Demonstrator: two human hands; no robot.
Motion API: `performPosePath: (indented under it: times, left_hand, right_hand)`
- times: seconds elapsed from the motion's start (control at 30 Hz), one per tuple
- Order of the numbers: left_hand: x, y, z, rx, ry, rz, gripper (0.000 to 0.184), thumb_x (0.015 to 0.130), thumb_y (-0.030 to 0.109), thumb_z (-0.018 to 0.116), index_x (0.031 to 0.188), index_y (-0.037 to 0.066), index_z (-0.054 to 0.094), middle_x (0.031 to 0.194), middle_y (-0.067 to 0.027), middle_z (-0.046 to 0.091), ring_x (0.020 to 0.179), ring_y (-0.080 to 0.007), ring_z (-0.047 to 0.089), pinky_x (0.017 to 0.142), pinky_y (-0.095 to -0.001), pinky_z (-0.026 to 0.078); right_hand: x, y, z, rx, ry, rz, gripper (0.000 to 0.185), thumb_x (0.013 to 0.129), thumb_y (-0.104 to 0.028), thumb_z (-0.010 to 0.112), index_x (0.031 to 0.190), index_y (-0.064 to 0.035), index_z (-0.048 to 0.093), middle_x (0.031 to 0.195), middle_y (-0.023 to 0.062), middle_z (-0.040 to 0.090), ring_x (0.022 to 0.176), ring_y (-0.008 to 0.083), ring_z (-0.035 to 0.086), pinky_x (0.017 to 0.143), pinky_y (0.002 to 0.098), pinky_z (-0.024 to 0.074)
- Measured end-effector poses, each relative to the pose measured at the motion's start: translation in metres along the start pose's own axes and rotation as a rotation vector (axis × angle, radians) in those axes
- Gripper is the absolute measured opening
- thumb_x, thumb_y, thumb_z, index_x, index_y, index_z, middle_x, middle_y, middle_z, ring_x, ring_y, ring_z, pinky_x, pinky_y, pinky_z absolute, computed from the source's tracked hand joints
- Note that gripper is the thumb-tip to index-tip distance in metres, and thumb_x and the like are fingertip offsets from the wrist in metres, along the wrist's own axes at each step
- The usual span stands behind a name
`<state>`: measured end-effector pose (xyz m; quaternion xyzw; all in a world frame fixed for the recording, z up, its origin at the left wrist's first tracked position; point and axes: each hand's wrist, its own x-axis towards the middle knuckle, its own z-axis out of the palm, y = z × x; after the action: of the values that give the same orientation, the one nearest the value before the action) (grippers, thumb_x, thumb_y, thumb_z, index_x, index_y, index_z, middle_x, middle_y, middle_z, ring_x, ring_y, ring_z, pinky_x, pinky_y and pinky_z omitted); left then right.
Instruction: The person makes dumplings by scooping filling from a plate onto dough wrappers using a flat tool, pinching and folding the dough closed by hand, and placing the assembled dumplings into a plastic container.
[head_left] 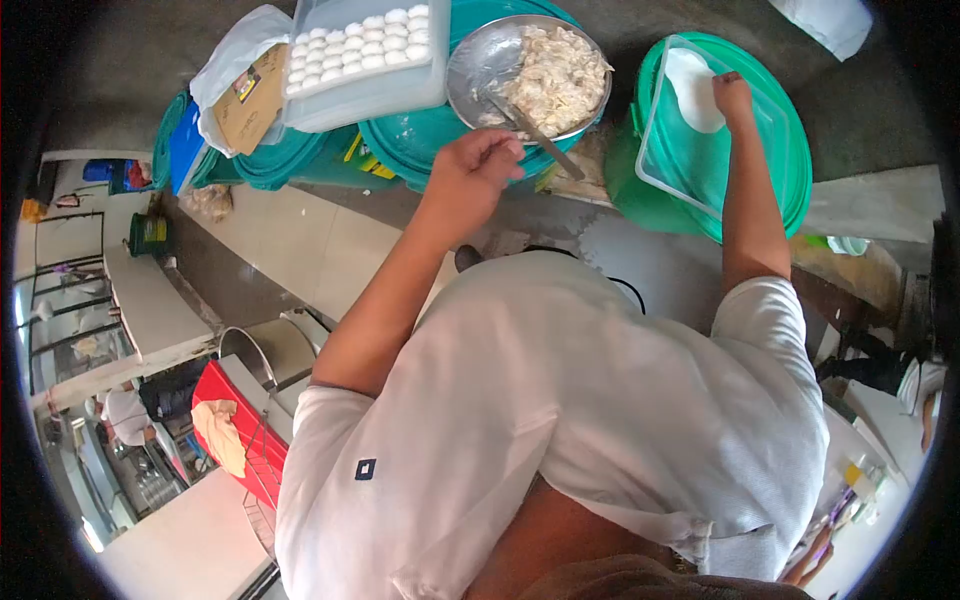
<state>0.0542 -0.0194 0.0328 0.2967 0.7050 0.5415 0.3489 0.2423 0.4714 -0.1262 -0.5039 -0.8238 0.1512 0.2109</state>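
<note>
My left hand (478, 172) hovers just in front of a metal bowl (470, 75), its fingers loosely curled and apart with nothing visible in them. In the bowl lies a pale, lumpy, shredded filling (555, 80). A metal spatula or spoon (535, 132) rests across the bowl's near rim, its handle pointing towards me. My right hand (733, 97) is over a clear plastic container (685, 190), fingers bunched at the edge of a white flour-like powder (692, 90). Whatever its fingertips hold is hidden. The container sits on a round green lid (785, 175).
Left of the bowl, a plastic tray (365, 108) holds rows of white dough balls (360, 45). Beyond it are a cardboard piece (250, 100) and a white plastic bag (235, 50). A teal lid (400, 150) lies under the bowl. Behind at left stands a large metal pot (255, 350).
</note>
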Motion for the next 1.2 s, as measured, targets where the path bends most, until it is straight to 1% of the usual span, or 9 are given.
performPosePath:
  times: [0.27, 0.47, 0.57, 0.63, 0.7, 0.83, 0.97, 1.03, 1.2]
  left_hand:
    - [-0.001, -0.002, -0.009, -0.018, -0.005, -0.032, 0.032, 0.097, 0.025, 0.059, 0.112, -0.002, 0.062, 0.098, -0.0092, 0.07, 0.083, -0.0153, 0.068, 0.072, -0.0288, 0.053]
    - [0.006, -0.008, -0.025, -0.271, -0.044, -0.113, 0.034, 0.097, 0.025, 0.058, 0.116, -0.004, 0.058, 0.102, -0.0124, 0.069, 0.085, -0.0205, 0.068, 0.074, -0.0314, 0.054]
    - [0.013, -0.01, -0.037, -0.465, -0.11, -0.224, 0.044, 0.099, 0.034, 0.054, 0.123, -0.004, 0.052, 0.111, -0.0161, 0.066, 0.096, -0.0265, 0.067, 0.078, -0.0363, 0.054]
    - [0.022, -0.02, -0.05, -0.616, -0.183, -0.214, 0.051, 0.099, 0.039, 0.051, 0.128, -0.003, 0.048, 0.118, -0.0177, 0.062, 0.104, -0.0291, 0.064, 0.083, -0.0393, 0.053]
    - [0.024, -0.02, -0.061, -0.763, -0.251, -0.201, 0.057, 0.099, 0.044, 0.048, 0.132, -0.003, 0.044, 0.125, -0.0192, 0.059, 0.112, -0.0318, 0.061, 0.088, -0.0423, 0.051]
    - [0.016, 0.001, -0.092, -1.221, -0.25, 0.057, 0.059, 0.1, 0.039, 0.047, 0.14, -0.003, 0.036, 0.141, -0.0189, 0.047, 0.126, -0.0336, 0.051, 0.103, -0.0481, 0.044]
    - [0.019, -0.011, -0.131, -1.021, -0.119, 0.033, 0.048, 0.096, 0.018, 0.055, 0.136, -0.005, 0.042, 0.134, -0.017, 0.053, 0.122, -0.0299, 0.055, 0.101, -0.0455, 0.047]
    - [0.021, -0.017, -0.148, -1.036, -0.084, 0.027, 0.045, 0.095, 0.012, 0.056, 0.134, -0.006, 0.044, 0.132, -0.0164, 0.055, 0.12, -0.0289, 0.056, 0.1, -0.0442, 0.048]
    - [0.026, -0.02, -0.182, -0.986, 0.078, 0.07, 0.039, 0.093, 0.007, 0.058, 0.129, -0.007, 0.049, 0.126, -0.0158, 0.059, 0.114, -0.0271, 0.06, 0.097, -0.0429, 0.05]
  right_hand:
    - [0.005, -0.014, -0.022, 0.398, -0.029, -0.118, 0.033, 0.082, -0.029, 0.067, 0.097, 0.0006, 0.07, 0.09, 0.0183, 0.07, 0.08, 0.0302, 0.066, 0.074, 0.0404, 0.0503]
    - [-0.052, -0.168, -0.119, 0.393, -0.053, -0.253, 0.025, 0.085, -0.02, 0.066, 0.099, 0.0005, 0.069, 0.082, 0.009, 0.069, 0.072, 0.0175, 0.063, 0.068, 0.0313, 0.0505]
    - [-0.096, -0.247, -0.141, 0.625, -0.369, -0.275, 0.021, 0.087, -0.015, 0.066, 0.103, -0.0018, 0.067, 0.089, -0.0004, 0.066, 0.079, 0.0081, 0.059, 0.071, 0.025, 0.0469]
    - [-0.134, -0.305, -0.148, 0.797, -0.473, -0.338, 0.022, 0.085, -0.015, 0.06, 0.096, 0.0014, 0.069, 0.081, 0.0147, 0.07, 0.075, 0.0268, 0.066, 0.075, 0.0388, 0.0517]
    - [-0.15, -0.332, -0.126, 0.844, -0.599, -0.39, 0.02, 0.087, -0.015, 0.067, 0.103, -0.0034, 0.067, 0.087, -0.0025, 0.065, 0.077, 0.0067, 0.058, 0.069, 0.0235, 0.0465]
    - [-0.18, -0.383, -0.088, 0.897, -0.884, -0.379, 0.018, 0.088, -0.013, 0.067, 0.103, -0.003, 0.068, 0.086, -0.0026, 0.065, 0.077, 0.0056, 0.058, 0.068, 0.0229, 0.0474]
    - [-0.195, -0.41, -0.049, 0.781, -0.775, -0.485, 0.019, 0.089, -0.015, 0.067, 0.103, -0.0019, 0.067, 0.086, -0.0018, 0.065, 0.078, 0.0058, 0.058, 0.067, 0.0234, 0.0476]
    - [-0.208, -0.422, -0.035, 0.547, -0.17, -0.729, 0.019, 0.089, -0.017, 0.068, 0.1, -0.0017, 0.066, 0.083, -0.0003, 0.064, 0.077, 0.0062, 0.057, 0.066, 0.0239, 0.0471]
    - [-0.246, -0.467, -0.022, 0.636, -0.449, -0.511, 0.024, 0.085, -0.023, 0.075, 0.085, -0.0036, 0.061, 0.073, -0.0023, 0.054, 0.067, 0.0063, 0.047, 0.059, 0.0238, 0.0417]
